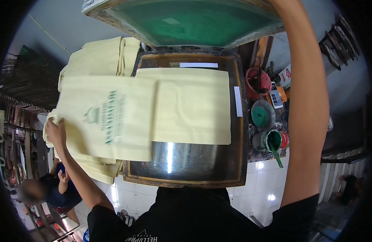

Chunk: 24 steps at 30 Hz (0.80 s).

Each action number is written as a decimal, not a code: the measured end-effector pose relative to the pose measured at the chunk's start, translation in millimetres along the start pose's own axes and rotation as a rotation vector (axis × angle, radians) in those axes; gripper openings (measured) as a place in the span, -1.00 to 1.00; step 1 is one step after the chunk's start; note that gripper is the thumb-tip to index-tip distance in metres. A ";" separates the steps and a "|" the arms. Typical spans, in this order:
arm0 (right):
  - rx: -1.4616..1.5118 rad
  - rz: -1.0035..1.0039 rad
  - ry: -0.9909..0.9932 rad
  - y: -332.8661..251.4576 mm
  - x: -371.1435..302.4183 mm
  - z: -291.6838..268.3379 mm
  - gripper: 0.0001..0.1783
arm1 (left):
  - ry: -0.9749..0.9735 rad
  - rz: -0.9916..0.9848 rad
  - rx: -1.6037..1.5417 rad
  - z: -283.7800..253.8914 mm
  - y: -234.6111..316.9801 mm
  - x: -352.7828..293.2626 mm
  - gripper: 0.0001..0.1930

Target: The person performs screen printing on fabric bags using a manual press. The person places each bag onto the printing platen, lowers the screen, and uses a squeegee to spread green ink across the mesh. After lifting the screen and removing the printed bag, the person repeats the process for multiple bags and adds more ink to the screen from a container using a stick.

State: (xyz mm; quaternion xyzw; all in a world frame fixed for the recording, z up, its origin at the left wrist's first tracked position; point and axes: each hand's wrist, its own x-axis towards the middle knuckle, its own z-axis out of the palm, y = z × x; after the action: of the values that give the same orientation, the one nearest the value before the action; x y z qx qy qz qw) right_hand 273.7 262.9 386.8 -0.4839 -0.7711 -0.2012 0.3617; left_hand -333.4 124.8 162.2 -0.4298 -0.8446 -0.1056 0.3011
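My left hand (56, 132) is closed on the left edge of a cream cloth bag (113, 121) with green printing. That bag is slightly blurred and lies over cream cloth at the left, its right edge overlapping a plain cream cloth bag (190, 107). The plain one rests flat on a wood-framed, glass-topped board (186, 161) in front of me. Above the board, a screen-printing frame (194, 20) with green mesh stands tilted up. My right forearm (307, 101) stretches up to the frame's right corner; the hand itself is cut off by the top edge.
Piled cream cloth bags (95, 56) sit left of the board. At the right are a red bucket (256, 82), a phone (276, 95), a bowl of green ink (260, 115) and an ink pot (274, 139) with a green stick. Another person (59, 185) is at lower left.
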 end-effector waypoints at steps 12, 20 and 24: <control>0.001 0.025 -0.120 10.5 4.4 -2.8 -0.55 | -0.443 0.882 -0.871 -22.7 387.1 -218.9 -0.55; 0.049 0.001 -0.112 9.7 -1.5 -4.7 -0.55 | -0.389 1.077 -0.694 -18.0 409.1 -209.6 -0.75; 0.048 0.024 -0.141 8.1 -4.4 -7.4 -0.56 | -0.395 1.118 -0.615 -26.2 414.6 -203.4 -0.73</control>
State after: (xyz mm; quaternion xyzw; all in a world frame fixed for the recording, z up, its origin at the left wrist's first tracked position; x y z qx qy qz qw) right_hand 284.7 259.0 388.0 -0.4974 -0.7933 -0.1438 0.3204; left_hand 96.4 230.7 27.8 -0.8805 -0.4654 -0.0891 0.0139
